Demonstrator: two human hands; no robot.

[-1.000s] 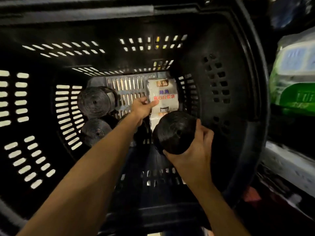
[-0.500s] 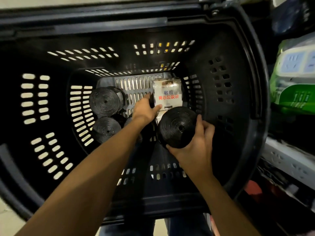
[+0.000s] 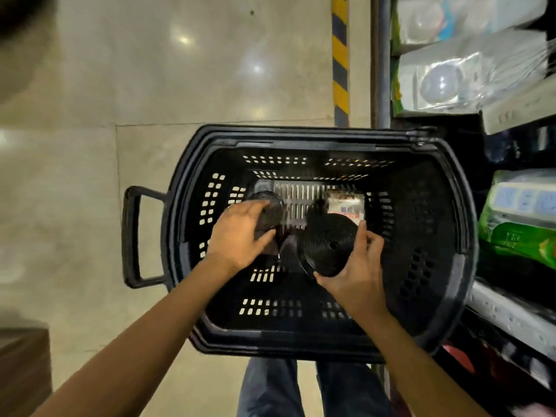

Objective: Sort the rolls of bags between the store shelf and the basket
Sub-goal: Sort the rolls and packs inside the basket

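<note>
I'm in a shop, pretty obviously: black plastic shopping basket in front of me, shelves stacked with packaged goods on my right, shiny tiled floor.

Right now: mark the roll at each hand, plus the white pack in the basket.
right roll (image 3: pixel 323 236), head view, flat end face.
left roll (image 3: pixel 275 212), head view, curved side wall.
white pack (image 3: pixel 344 203), head view, printed label.
</note>
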